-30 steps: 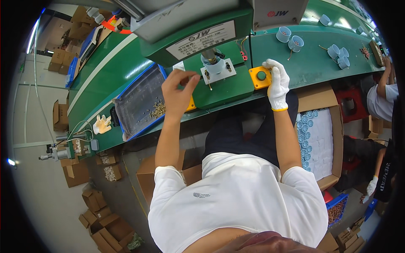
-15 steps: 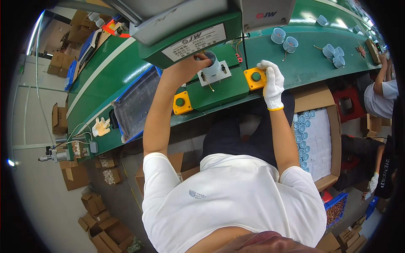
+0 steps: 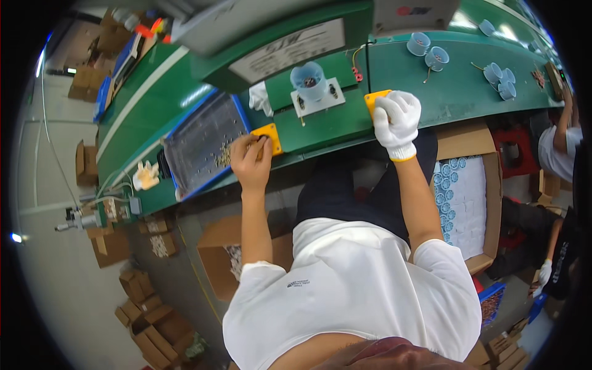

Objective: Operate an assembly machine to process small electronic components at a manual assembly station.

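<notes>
Left hand [image 3: 251, 157] back from fixture, fingers curled on left yellow button box [image 3: 269, 137], gloved right hand [image 3: 396, 120] covering right box [image 3: 375, 100], cup [image 3: 308, 81] between, tray [image 3: 200, 145] beside.

A cup [image 3: 308, 80] is seated on a fixture plate [image 3: 318, 98] between two button boxes: the left button box [image 3: 269, 137] lies under the left hand [image 3: 251, 161], the right button box [image 3: 375, 102] under the right hand [image 3: 396, 121]. A parts tray [image 3: 200, 142] is placed left of the left hand.

The left hand [image 3: 251, 161] has dropped from the press fixture [image 3: 316, 95] to the left yellow button [image 3: 268, 137].
</notes>
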The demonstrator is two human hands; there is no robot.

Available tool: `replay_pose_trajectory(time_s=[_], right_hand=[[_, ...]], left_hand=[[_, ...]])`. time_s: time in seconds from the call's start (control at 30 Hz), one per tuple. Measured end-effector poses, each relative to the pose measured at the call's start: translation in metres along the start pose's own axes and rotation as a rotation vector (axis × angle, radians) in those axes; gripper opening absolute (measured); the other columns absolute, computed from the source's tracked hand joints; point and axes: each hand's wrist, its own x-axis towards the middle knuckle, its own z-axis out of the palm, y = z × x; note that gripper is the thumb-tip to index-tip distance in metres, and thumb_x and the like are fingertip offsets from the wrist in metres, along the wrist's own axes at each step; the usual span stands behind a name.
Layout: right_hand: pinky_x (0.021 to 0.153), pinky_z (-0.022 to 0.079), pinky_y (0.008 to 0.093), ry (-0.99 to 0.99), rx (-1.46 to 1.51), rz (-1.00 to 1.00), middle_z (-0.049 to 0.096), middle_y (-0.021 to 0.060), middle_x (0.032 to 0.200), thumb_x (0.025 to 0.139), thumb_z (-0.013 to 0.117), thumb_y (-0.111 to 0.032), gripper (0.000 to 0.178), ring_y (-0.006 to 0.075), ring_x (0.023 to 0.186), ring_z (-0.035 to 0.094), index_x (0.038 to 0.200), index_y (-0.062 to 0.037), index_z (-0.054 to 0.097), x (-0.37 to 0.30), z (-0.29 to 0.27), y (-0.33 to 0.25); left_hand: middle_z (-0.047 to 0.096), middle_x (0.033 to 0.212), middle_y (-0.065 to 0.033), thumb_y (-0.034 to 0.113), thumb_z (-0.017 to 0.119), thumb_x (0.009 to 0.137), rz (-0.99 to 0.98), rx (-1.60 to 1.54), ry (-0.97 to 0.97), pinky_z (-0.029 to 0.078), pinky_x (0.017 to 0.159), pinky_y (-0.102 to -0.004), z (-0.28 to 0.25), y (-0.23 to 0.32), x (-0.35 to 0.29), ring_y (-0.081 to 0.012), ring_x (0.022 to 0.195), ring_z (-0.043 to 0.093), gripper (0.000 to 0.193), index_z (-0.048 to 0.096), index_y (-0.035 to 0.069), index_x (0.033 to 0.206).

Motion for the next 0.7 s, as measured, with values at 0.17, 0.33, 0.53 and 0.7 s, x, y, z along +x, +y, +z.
replay_pose_trajectory(time_s=[0.17, 0.33, 0.53, 0.7], right_hand=[[0.092, 0.059, 0.0388, 0.244, 0.281, 0.308, 0.079, 0.0138, 0.111, 0.100, 0.069, -0.016, 0.025, 0.0279, 0.101, 0.075, 0.118, -0.0010, 0.075, -0.042, 0.005, 0.027], [0.106, 0.058, 0.0381, 0.251, 0.499, 0.531, 0.077, 0.0163, 0.127, 0.102, 0.068, -0.011, 0.035, 0.0259, 0.116, 0.074, 0.134, 0.0040, 0.069, -0.043, 0.014, 0.016], [0.098, 0.061, 0.0400, 0.232, 0.292, 0.368, 0.077, 0.0180, 0.120, 0.094, 0.071, -0.002, 0.034, 0.0302, 0.107, 0.076, 0.128, 0.0019, 0.072, -0.028, 0.005, 0.008], [0.111, 0.057, 0.0428, 0.026, 0.302, 0.437, 0.072, 0.0219, 0.139, 0.088, 0.086, -0.006, 0.068, 0.0315, 0.128, 0.072, 0.149, 0.0056, 0.057, 0.031, 0.007, -0.055]], left_hand=[[0.074, 0.113, -0.0149, 0.015, 0.085, 0.092, 0.000, -0.027, -0.230, 0.056, 0.096, -0.0478, -0.014, -0.011, 0.034, -0.0383, 0.109, 0.069, 0.013, 0.084, 0.003, 0.097], [0.070, 0.139, -0.0182, 0.016, 0.077, 0.098, -0.203, 0.205, -0.373, 0.050, 0.112, -0.0494, -0.020, -0.085, 0.021, -0.0416, 0.130, 0.063, 0.036, 0.075, 0.004, 0.132], [0.072, 0.137, -0.0167, 0.015, 0.074, 0.099, -0.298, 0.140, -0.513, 0.048, 0.115, -0.0492, -0.005, -0.088, 0.025, -0.0408, 0.133, 0.063, 0.029, 0.077, 0.000, 0.124], [0.075, 0.131, -0.0172, 0.016, 0.075, 0.098, -0.331, 0.121, -0.494, 0.050, 0.113, -0.0482, -0.009, -0.076, 0.025, -0.0397, 0.128, 0.066, 0.025, 0.080, 0.000, 0.116]])
